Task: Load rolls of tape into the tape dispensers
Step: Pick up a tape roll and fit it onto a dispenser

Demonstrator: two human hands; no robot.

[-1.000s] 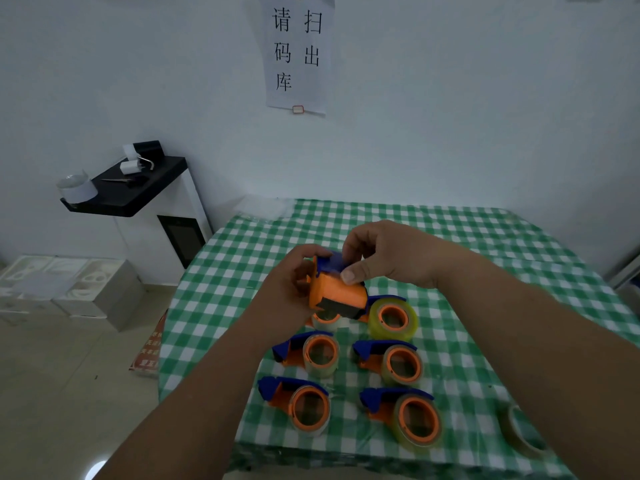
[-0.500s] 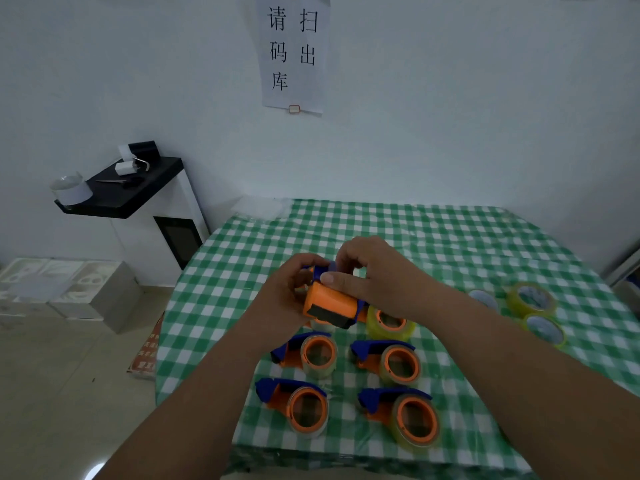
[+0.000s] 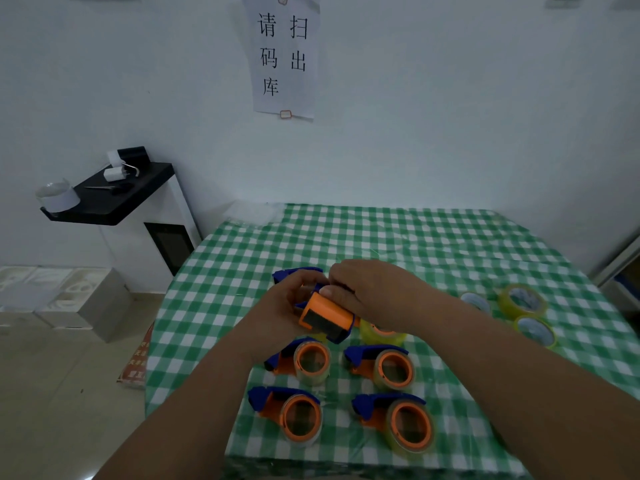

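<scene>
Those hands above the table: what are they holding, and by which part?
Both hold one orange dispenser. The left hand grips its left end; the right hand grips the far side, thumb pressing its top edge.

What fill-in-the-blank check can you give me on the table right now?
1. Both hands hold an orange and ____ tape dispenser.
2. The loaded dispensers nearest the camera number ____.
3. The loose tape rolls lie by the ____ arm.
4. The tablecloth is green and white ____.

Missing words: blue; four; right; checked

Hands (image 3: 346,299) around dispenser (image 3: 327,317) (orange)
</scene>
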